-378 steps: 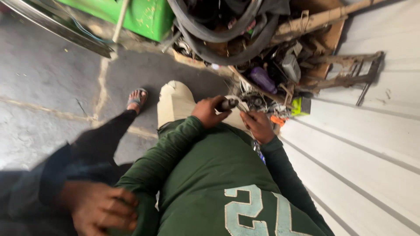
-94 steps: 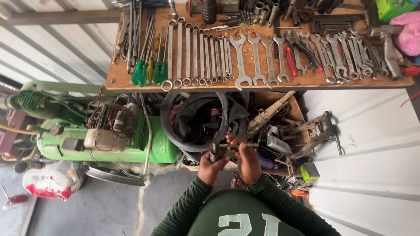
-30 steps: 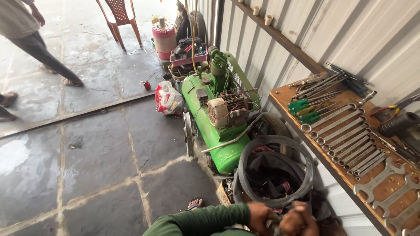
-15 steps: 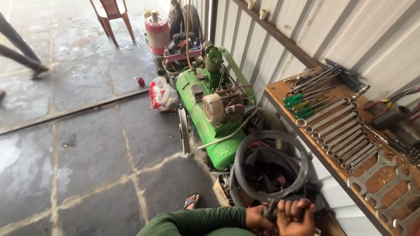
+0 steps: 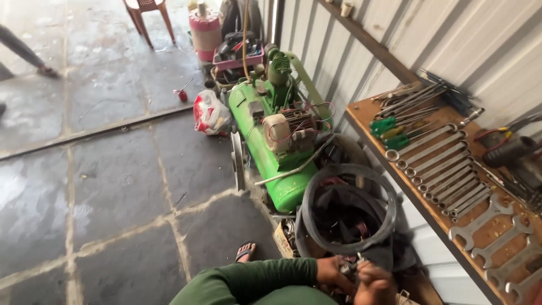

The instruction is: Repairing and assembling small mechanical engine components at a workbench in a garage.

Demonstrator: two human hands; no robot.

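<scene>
My left hand, at the end of a green sleeve, and my right hand meet at the bottom edge of the head view. Both are closed around a small metal part held between them; what kind of part it is cannot be made out. Just above the hands lies a coil of black rubber tyres on a heap of clutter. My sandalled foot rests on the stone floor to the left of the hands.
A green air compressor stands along the corrugated wall. To the right, a wooden board holds rows of spanners and green-handled screwdrivers. Further off are a red-and-white plastic bag, a pink cylinder, a chair and another person's leg.
The view has tipped slightly so my hands sit lower and further right in the frame. They stay together on the small part. The other person has stepped further left.
</scene>
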